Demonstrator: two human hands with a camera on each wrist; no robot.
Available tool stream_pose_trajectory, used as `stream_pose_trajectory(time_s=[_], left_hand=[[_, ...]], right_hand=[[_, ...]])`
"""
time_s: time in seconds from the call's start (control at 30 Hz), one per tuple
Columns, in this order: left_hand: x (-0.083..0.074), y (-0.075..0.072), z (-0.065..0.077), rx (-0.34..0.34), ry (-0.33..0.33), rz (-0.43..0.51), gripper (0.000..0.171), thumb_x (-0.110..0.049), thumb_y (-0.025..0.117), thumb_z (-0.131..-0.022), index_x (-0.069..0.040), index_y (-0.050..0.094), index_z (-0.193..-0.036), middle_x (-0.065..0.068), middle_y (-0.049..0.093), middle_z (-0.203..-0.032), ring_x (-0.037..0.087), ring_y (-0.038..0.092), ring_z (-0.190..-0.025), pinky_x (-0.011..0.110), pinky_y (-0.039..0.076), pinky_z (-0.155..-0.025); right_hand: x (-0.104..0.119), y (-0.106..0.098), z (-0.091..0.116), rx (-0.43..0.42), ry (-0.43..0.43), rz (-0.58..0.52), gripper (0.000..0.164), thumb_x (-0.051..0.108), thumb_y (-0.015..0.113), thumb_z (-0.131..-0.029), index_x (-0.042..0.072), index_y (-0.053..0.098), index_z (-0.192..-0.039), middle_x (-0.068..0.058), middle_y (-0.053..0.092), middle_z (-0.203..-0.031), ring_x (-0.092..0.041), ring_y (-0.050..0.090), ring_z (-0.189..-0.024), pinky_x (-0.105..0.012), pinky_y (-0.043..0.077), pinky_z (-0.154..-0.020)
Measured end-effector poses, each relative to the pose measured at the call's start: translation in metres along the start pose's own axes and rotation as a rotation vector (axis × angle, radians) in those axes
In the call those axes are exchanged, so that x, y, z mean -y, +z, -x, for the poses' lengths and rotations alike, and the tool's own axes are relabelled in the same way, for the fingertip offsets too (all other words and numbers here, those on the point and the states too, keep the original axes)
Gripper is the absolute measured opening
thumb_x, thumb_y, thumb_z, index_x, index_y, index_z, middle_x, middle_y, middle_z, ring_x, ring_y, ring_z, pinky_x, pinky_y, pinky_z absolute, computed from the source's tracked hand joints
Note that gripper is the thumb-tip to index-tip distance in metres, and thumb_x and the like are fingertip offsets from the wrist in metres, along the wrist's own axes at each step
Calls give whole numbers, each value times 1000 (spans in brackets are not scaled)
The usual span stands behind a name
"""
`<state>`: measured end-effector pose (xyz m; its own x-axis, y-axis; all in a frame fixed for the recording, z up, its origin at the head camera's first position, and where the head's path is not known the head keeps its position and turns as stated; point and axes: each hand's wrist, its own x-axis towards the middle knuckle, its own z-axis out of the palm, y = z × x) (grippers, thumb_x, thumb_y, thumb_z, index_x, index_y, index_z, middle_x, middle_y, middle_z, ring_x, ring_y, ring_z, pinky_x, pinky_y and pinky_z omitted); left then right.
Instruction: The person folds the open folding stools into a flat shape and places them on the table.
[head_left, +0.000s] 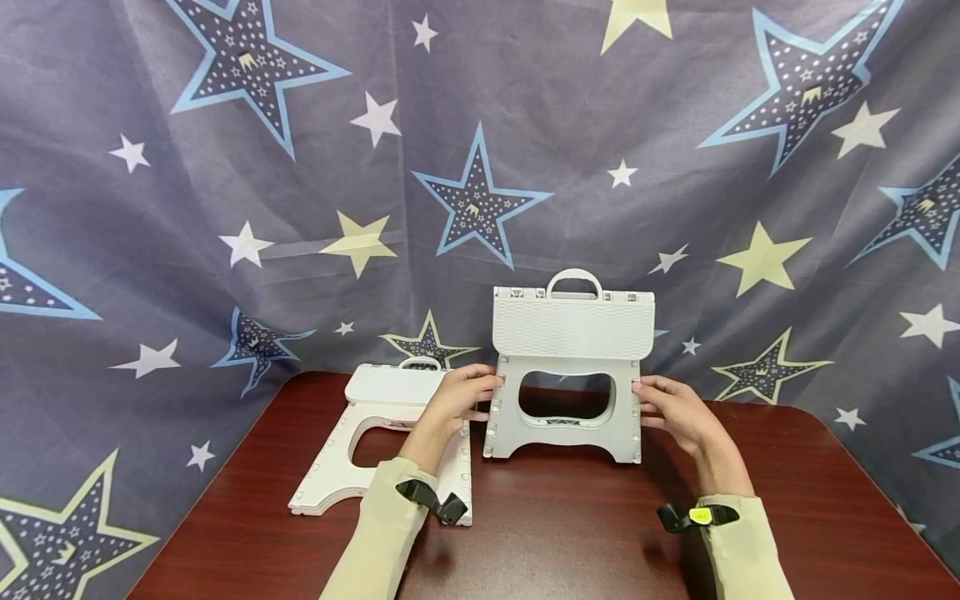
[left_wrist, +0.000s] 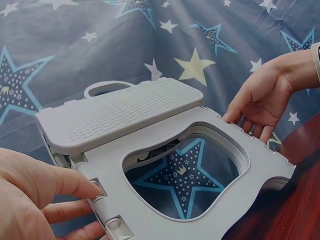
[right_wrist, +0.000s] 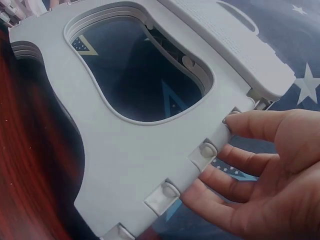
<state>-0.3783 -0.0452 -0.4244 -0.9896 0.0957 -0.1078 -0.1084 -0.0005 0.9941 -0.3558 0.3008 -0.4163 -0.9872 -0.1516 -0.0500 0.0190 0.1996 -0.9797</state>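
Note:
A white folding step stool, folded flat with its carry handle at the top, stands upright between the two hands in the head view. My left hand grips its left side edge, thumb on the front face and fingers behind. On the opposite edge my right hand holds it, thumb by a hinge and fingertips along the side. The large oval opening in its legs shows the starred cloth through it in the left wrist view. A second white folding stool lies folded on the table to the left, partly hidden behind my left arm.
Everything stands on a dark red-brown wooden table with rounded far corners. Behind it hangs a grey-blue cloth printed with stars, close to the table's back edge. A black strap device sits on the left wrist.

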Motion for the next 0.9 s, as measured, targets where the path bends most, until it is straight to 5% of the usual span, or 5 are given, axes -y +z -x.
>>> stream_pose_trajectory(time_s=[0.23, 0.47, 0.9], left_hand=[[-1, -2, 1, 1, -4, 4, 33, -14, 71, -93, -3, 68, -123, 12, 71, -117, 28, 65, -110, 35, 60, -69], [-5, -3, 5, 17, 2, 22, 31, -11, 70, -94, 0, 66, -123, 6, 69, -109, 23, 63, -99, 41, 60, -84], [-7, -3, 7, 7, -51, 22, 35, -10, 72, -93, 1, 70, -126, 19, 69, -129, 34, 64, -123, 44, 62, -86]], right_hand=[[5, 0, 3, 1, 1, 5, 33, 24, 55, -106, -3, 54, -126, 9, 67, -91, -7, 67, -86, -26, 59, -79], [9, 2, 6, 20, -6, 7, 38, 23, 53, -106, -8, 52, -128, 9, 68, -89, -7, 67, -83, -26, 59, -77], [9, -1, 8, 72, 77, -5, 31, 24, 53, -106, -4, 57, -121, 6, 63, -85, -7, 67, -80, -28, 60, -78]])
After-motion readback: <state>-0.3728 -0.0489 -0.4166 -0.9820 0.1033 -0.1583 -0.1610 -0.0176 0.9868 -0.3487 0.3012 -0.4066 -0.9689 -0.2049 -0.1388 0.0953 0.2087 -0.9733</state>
